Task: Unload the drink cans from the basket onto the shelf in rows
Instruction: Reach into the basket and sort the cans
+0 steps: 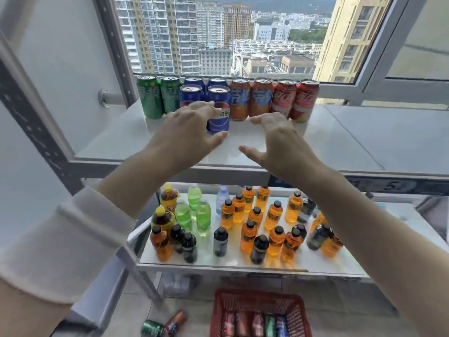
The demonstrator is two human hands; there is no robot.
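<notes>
The front blue can (218,115) carries the round red, white and blue Pepsi emblem, with the white characters 可乐 beside it. The red cans (283,98) bear slanted white Coca-Cola script beginning 可口. The large blue-and-white characters on the orange cans (239,99) and the pale ones on the green cans (149,96) are too blurred to read.

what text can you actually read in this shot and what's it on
"可乐": white, on the front blue can.
"可口": white, on the right red can; its neighbour looks the same.
Orange cans: blue lettering, too blurred to read.
Green cans: label blurred.
Bottles below and cans in the red basket: too small or blurred.
</notes>
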